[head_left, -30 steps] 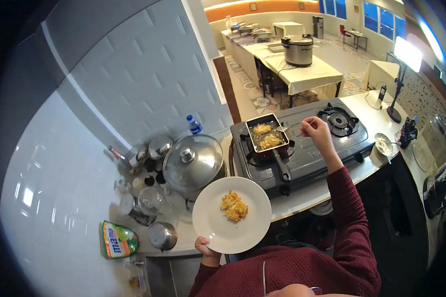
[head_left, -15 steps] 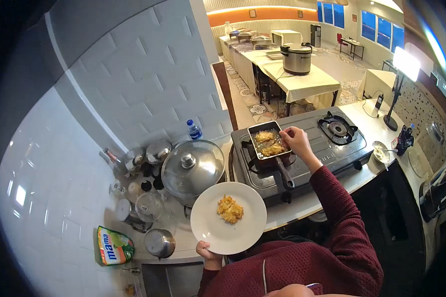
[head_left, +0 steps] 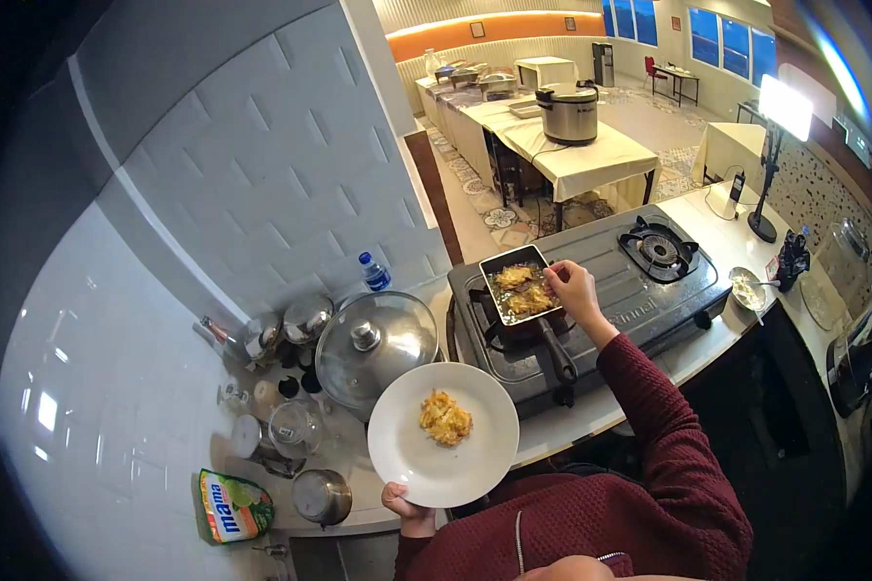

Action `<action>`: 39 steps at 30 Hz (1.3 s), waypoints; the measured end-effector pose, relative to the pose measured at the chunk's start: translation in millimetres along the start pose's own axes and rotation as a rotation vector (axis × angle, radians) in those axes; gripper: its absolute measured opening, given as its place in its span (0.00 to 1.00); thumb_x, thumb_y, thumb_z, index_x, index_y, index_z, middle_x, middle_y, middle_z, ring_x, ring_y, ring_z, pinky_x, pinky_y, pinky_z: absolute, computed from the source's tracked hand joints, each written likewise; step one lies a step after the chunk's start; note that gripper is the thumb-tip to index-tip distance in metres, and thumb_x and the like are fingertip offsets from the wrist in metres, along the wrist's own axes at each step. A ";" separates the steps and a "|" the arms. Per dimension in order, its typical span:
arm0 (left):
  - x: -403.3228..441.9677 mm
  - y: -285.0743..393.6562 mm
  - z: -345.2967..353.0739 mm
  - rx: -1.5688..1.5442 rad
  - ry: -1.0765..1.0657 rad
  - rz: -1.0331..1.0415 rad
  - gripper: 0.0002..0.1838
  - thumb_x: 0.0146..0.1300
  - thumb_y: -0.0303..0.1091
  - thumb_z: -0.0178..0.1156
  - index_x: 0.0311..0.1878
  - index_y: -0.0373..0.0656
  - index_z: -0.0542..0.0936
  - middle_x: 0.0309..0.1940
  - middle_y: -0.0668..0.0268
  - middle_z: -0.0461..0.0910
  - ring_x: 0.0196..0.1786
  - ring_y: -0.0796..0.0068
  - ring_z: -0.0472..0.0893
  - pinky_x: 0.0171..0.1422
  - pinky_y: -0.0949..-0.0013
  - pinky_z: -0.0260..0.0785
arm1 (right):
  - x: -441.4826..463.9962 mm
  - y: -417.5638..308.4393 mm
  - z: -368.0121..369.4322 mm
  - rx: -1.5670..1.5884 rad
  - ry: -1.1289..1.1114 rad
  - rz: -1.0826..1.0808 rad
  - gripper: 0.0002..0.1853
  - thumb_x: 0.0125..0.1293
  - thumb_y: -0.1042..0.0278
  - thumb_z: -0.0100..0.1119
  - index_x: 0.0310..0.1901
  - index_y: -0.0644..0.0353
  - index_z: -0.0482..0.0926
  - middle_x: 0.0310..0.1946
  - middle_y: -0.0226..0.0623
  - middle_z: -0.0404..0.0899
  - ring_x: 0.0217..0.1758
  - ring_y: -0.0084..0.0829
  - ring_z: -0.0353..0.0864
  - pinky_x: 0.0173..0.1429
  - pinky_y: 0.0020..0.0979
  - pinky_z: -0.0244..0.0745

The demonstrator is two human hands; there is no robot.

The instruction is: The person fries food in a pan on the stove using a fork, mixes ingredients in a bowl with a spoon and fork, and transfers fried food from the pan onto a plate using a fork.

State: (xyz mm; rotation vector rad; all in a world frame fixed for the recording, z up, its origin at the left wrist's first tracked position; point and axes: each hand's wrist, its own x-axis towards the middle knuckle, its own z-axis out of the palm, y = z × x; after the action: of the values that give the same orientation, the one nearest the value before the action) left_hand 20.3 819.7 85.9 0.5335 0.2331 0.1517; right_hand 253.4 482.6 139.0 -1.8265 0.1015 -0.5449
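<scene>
My left hand [head_left: 404,505] grips the near-left rim of a white plate [head_left: 397,445], its thumb over the edge. One golden fritter [head_left: 446,418] lies on the plate. My right hand [head_left: 574,292], fingers pinched together, is at the right rim of a small rectangular frying pan [head_left: 558,353]. Whatever is between those fingertips, if anything, is too small to make out. In the pan, fritters [head_left: 525,290] sit in bubbling oil. The pan rests on the left burner of a gas stove [head_left: 630,290], its dark handle pointing toward me.
Left of the stove stands a large pot with a glass lid [head_left: 373,339], close to the plate. Jars, a glass jug [head_left: 295,426], a steel pot [head_left: 322,496] and a green pouch [head_left: 234,505] line the wall. To the right are a bowl with a spoon [head_left: 746,289] and a lamp [head_left: 763,228].
The view has shifted slightly. My right hand stays pinched beside the pan's right rim, and my left hand still holds the plate with its fritter.
</scene>
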 end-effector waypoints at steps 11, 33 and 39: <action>3.3 4.4 -5.9 -0.042 -0.055 -0.008 0.42 0.31 0.34 0.46 0.60 0.35 0.62 0.54 0.52 0.68 0.56 0.50 0.69 0.62 0.53 0.63 | 11.0 31.4 5.5 0.126 0.069 0.038 0.10 0.61 0.66 0.57 0.31 0.66 0.78 0.20 0.34 0.80 0.22 0.21 0.78 0.28 0.24 0.71; 1.1 5.8 -11.5 -0.010 -0.023 -0.030 0.41 0.31 0.34 0.46 0.59 0.34 0.63 0.52 0.53 0.69 0.55 0.52 0.70 0.60 0.57 0.65 | 11.0 24.1 11.5 0.024 0.071 -0.023 0.11 0.61 0.65 0.56 0.31 0.66 0.78 0.19 0.33 0.79 0.23 0.21 0.78 0.29 0.25 0.71; 0.3 5.7 -21.8 0.007 -0.007 0.002 0.41 0.32 0.34 0.46 0.59 0.34 0.63 0.53 0.53 0.70 0.55 0.52 0.71 0.61 0.57 0.65 | 19.0 32.2 16.8 0.066 0.053 0.025 0.08 0.62 0.69 0.55 0.34 0.67 0.77 0.23 0.34 0.80 0.26 0.21 0.79 0.31 0.23 0.73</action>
State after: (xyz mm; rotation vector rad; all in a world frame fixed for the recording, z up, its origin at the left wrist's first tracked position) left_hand 14.5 835.1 70.6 0.5407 0.2267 0.1510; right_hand 283.7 480.5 111.5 -1.7449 0.1407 -0.5733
